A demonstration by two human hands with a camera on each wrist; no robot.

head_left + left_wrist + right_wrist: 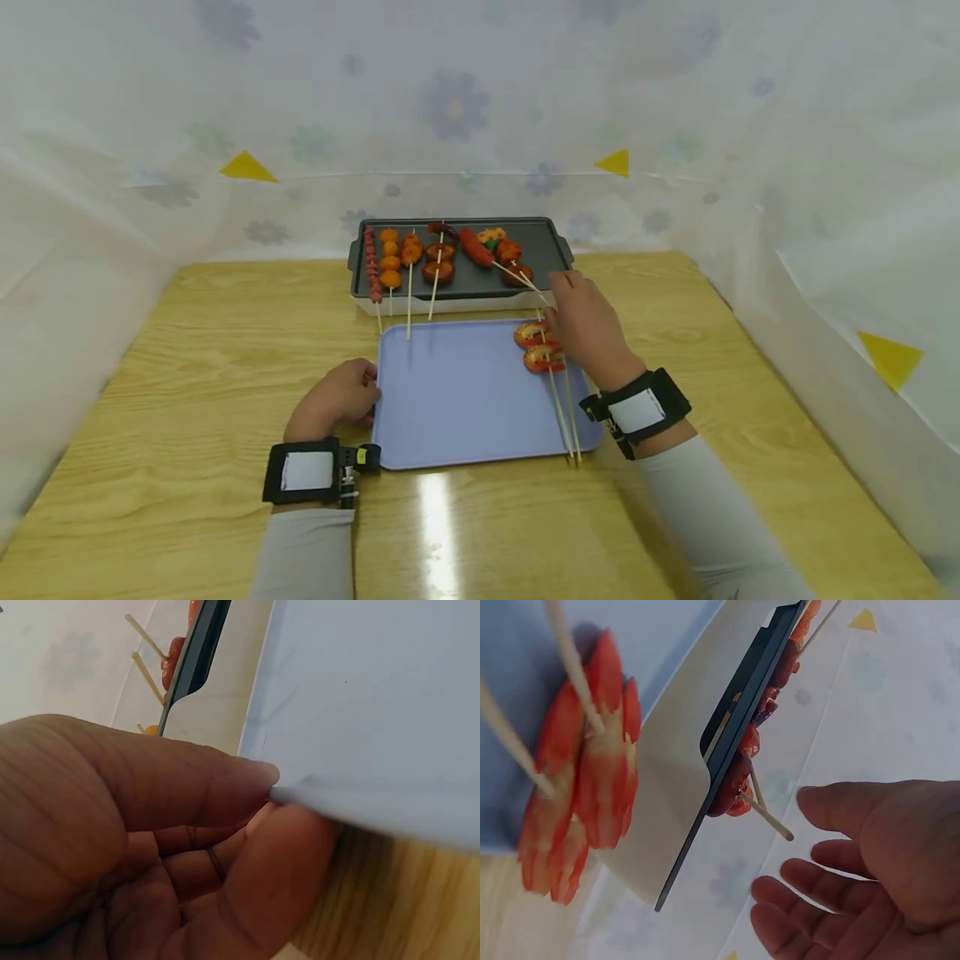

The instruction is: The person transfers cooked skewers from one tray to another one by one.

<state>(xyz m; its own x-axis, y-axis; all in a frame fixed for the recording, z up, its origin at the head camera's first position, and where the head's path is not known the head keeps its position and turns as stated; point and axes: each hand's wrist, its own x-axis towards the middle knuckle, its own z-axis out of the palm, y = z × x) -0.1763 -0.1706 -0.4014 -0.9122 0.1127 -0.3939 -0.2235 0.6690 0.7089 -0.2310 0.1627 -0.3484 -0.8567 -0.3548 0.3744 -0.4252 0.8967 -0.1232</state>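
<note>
My left hand point(341, 396) pinches the left edge of a pale blue tray point(457, 392) between thumb and forefinger, as the left wrist view shows. Two skewers of red-and-cream shrimp point(542, 359) lie at the tray's right side, their sticks pointing toward me. Above the tray's far right corner is my right hand point(588, 325). In the right wrist view this hand point(877, 870) has loosely spread fingers and holds nothing. Close to its thumb, but apart, are stick ends point(776, 823) from skewers on the grill. A red sausage skewer point(476, 247) lies there, its stick reaching toward the hand.
Behind the tray stands a dark-topped grill point(540, 242) with a white base. On its left lie skewers of pink pieces point(372, 267), orange balls point(390, 262) and brown mushroom-like caps point(438, 272). A white flowered sheet point(450, 150) surrounds the wooden table point(210, 375).
</note>
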